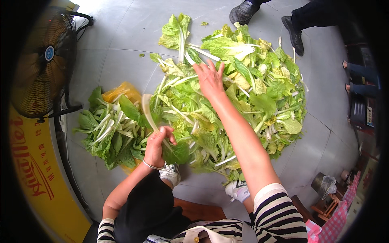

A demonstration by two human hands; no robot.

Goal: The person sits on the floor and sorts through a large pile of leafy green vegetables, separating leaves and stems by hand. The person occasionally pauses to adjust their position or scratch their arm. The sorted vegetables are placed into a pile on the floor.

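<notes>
A large heap of leafy greens (259,101) with pale stems and some yellowed leaves covers the grey floor in front of me. My left hand (159,148), with a bracelet at the wrist, is closed around a few leafy green stalks (149,113). One white stem sticks up from that fist, blurred by motion, and a green leaf hangs below it. Reaching across to the far part of the heap, my right hand (210,79) has its fingers spread over the leaves, close to some white stems. Nothing shows in its grasp.
A smaller pile of greens (107,129) lies at the left on an orange-yellow plastic bag (125,90). A floor fan (48,56) stands beyond it, above a yellow panel (40,170). Another person's black shoes (293,36) are at the far side. Right of me is a dark bin (322,184).
</notes>
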